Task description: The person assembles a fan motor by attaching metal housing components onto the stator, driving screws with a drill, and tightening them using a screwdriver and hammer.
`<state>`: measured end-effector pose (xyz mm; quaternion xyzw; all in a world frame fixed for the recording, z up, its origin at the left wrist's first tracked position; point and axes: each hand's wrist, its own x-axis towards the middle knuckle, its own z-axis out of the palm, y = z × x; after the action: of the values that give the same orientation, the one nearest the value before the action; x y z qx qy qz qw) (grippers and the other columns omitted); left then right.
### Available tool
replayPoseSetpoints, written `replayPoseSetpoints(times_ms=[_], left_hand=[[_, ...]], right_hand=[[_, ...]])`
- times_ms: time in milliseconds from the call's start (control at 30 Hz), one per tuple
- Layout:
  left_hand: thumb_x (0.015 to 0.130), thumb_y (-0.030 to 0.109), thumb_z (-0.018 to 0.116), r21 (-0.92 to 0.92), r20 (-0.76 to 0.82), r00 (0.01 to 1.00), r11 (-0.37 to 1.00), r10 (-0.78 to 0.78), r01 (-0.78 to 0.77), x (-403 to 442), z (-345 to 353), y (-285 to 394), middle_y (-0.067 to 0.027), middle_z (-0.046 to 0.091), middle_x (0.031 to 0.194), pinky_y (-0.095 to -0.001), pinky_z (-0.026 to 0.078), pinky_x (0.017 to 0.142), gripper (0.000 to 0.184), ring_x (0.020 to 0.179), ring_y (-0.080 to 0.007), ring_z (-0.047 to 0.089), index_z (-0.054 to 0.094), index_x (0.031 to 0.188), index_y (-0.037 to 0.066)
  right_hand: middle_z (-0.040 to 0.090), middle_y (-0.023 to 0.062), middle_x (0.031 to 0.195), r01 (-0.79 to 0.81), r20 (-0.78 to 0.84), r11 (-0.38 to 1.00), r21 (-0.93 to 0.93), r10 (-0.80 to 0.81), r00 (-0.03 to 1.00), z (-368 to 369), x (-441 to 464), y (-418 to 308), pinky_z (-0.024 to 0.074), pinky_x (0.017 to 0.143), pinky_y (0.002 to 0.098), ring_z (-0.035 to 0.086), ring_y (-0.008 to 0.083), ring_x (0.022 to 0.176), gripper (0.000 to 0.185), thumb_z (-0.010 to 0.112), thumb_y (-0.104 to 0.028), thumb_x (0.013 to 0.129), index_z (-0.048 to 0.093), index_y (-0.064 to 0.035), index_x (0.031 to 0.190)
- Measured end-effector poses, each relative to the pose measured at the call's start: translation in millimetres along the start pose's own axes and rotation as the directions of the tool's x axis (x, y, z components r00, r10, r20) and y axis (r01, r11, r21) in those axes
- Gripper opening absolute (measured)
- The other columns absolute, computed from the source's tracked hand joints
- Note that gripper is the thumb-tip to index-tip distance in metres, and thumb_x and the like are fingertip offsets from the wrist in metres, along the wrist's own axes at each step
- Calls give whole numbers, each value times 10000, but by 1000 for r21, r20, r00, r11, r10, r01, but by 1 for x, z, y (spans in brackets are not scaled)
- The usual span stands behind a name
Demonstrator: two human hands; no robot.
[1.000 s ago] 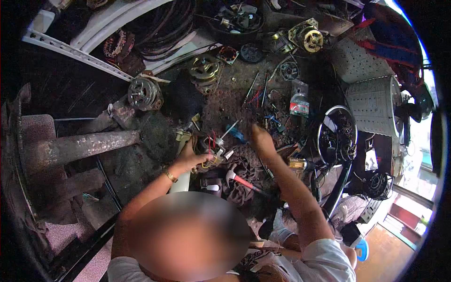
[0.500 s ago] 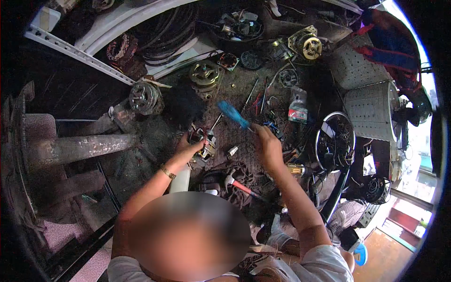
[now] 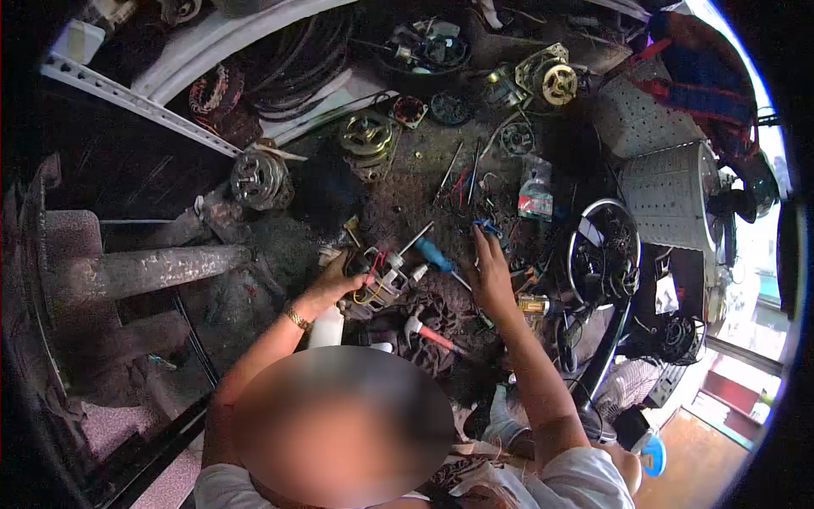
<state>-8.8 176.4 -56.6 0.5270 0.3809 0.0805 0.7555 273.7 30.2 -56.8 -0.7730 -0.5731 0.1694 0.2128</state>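
My left hand (image 3: 335, 284), with a gold-coloured bracelet at the wrist, is closed on a small electric motor (image 3: 386, 282). The motor's thin shaft points up to the right, and red and yellow wires show on its near side. My right hand (image 3: 492, 276) holds nothing; its fingers stretch forward over the floor, their tips close to a small blue item (image 3: 487, 227) whose kind I cannot make out. Between the hands lies a screwdriver (image 3: 434, 254) with a blue handle, its blade toward my right hand. A white plastic piece (image 3: 419, 271) is near the motor.
A hammer (image 3: 432, 335) with a red handle lies on dark cloth in front of me. Other motors (image 3: 259, 178) stand at the left and back. On the right are a round metal-rimmed container (image 3: 604, 204) and a perforated white panel (image 3: 670, 199).
My right hand has let go of the screwdriver, which now lies on the floor. The motor in my left hand has turned, its shaft tilting further to the right.
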Motion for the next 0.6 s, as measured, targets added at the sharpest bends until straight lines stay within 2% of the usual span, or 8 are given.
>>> replayPoseSetpoints(times_ms=[33, 100, 133, 200, 300, 400, 533, 600], left_hand=[[724, 400, 709, -57, 108, 994, 998, 2, 4, -1, -2, -4, -36, 556, 1013, -290, 417, 863, 690, 952, -120, 510, 432, 1233, 26], [715, 464, 713, -29, 47, 993, 993, 112, -111, -8, -2, -6, -17, 547, 983, -264, 419, 839, 743, 914, -97, 506, 416, 1251, 43], [638, 518, 747, -98, 102, 995, 995, 14, -4, -9, -7, -9, -32, 501, 1119, -284, 381, 908, 932, 1025, -127, 465, 333, 1318, 33], [537, 587, 787, -169, 136, 985, 977, -108, 131, -13, -6, -5, -34, 470, 1231, -297, 366, 950, 1168, 1087, -139, 447, 227, 1396, 28], [604, 634, 720, -154, 152, 988, 987, -30, 54, -18, 0, 7, -40, 497, 1141, -293, 393, 906, 974, 1037, -132, 462, 378, 1292, 34], [578, 626, 737, -51, 174, 985, 999, 9, 0, -8, 1, 13, -40, 465, 1188, -294, 394, 913, 999, 1071, -122, 440, 371, 1298, 38], [566, 594, 756, -145, 190, 976, 980, -107, 136, -12, 1, 21, -46, 464, 1195, -291, 385, 930, 1008, 1073, -127, 448, 364, 1301, 27], [565, 584, 758, -124, 223, 975, 991, -13, 41, -5, -2, 11, -52, 471, 1182, -284, 392, 926, 1008, 1060, -124, 462, 358, 1303, 27]], right_hand=[[382, 230, 1287, -3, 7, 1000, 2, 3, 1000, -16, 14, -26, 407, 906, 411, 442, 403, 1117, 696, 605, -37, 773, 275, -75, 1384], [498, 196, 1152, 269, -61, 901, 339, -265, 962, -43, 40, -67, 440, 835, 396, 515, 381, 1013, 507, 620, -66, 784, 449, -60, 1260], [498, 196, 1152, 273, -66, 901, 338, -266, 962, -41, 48, -63, 440, 835, 396, 515, 381, 1013, 507, 620, -66, 784, 449, -60, 1260], [579, 167, 937, 330, 230, 853, 405, -444, 866, -34, 59, -54, 461, 728, 383, 572, 354, 861, 255, 631, -104, 790, 576, -20, 1025], [584, 152, 761, 312, 234, 829, 464, -454, 860, -28, 64, -48, 458, 636, 379, 582, 339, 719, 152, 622, -125, 805, 582, 10, 859], [574, 152, 714, 231, 345, 906, 354, -357, 868, -31, 65, -48, 439, 594, 364, 560, 317, 655, 159, 614, -151, 824, 589, 6, 819], [549, 145, 649, 52, 466, 933, 357, -226, 856, -20, 64, -41, 419, 559, 355, 527, 286, 583, 183, 621, -166, 829, 596, 9, 781], [543, 138, 630, 174, 364, 888, 425, -344, 866, -17, 63, -38, 417, 548, 353, 522, 277, 559, 184, 625, -171, 827, 600, 7, 789]])
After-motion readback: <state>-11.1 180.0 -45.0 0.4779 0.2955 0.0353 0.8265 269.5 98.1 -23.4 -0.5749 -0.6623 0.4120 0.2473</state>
